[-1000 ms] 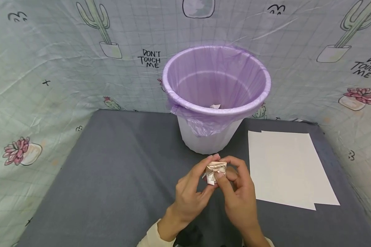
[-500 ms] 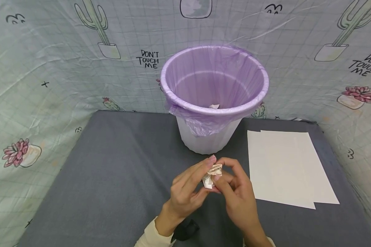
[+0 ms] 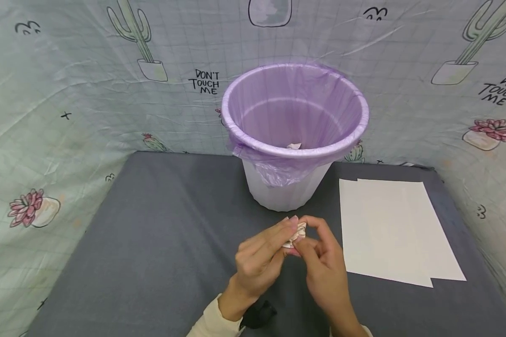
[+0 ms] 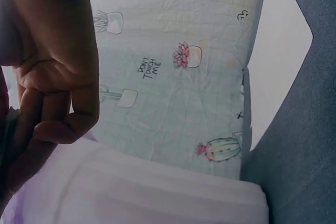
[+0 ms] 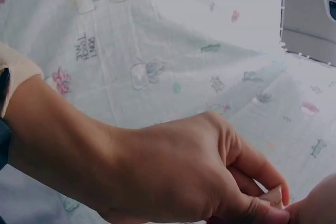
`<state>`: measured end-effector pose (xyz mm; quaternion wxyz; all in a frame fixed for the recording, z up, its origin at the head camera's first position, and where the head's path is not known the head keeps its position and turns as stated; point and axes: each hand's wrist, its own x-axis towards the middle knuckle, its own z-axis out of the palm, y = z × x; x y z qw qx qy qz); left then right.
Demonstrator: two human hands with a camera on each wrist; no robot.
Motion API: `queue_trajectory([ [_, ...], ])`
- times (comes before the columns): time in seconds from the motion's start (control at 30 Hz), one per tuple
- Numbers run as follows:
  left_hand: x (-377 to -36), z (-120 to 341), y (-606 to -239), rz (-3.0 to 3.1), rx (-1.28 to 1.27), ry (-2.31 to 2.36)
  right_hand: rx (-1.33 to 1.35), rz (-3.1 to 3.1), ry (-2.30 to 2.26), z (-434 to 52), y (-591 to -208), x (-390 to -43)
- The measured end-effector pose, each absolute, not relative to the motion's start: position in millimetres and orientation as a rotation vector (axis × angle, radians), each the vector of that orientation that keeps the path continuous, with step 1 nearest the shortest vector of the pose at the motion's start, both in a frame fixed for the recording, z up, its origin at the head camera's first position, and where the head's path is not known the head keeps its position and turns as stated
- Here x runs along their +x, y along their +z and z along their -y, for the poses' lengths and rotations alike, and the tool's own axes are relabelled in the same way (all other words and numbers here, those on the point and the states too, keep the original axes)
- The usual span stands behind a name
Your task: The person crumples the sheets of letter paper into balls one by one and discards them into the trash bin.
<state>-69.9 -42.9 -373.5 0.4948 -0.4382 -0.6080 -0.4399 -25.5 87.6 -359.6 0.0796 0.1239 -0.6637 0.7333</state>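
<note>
Above the desk, pinching crumpled paper with right grip, wrapping left grip farther over it, likely compacting.

In the left wrist view, a dark hand fills the left side, one finger bent back. A pale scrap peeks out at the edge beside it. Behind is a cloth with plant drawings. The white bin is at the bottom. Flat paper lies on the grey table.
</note>
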Motion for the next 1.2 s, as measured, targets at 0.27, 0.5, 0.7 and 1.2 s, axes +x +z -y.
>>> queue_trajectory([
  [0.27,-73,45,-368,1.430,-1.090,-1.068,0.633,1.964,2.074,-89,-357,-24],
  [0.5,-73,47,-365,1.410,-1.094,-0.993,0.450,1.997,2.093,-85,-357,-18],
  [0.7,-73,49,-360,1.369,-1.080,-0.859,0.344,2.062,2.088,-83,-351,-14],
  [1.2,-68,59,-361,1.321,-1.140,-0.826,0.643,1.570,2.255,-87,-350,-13],
])
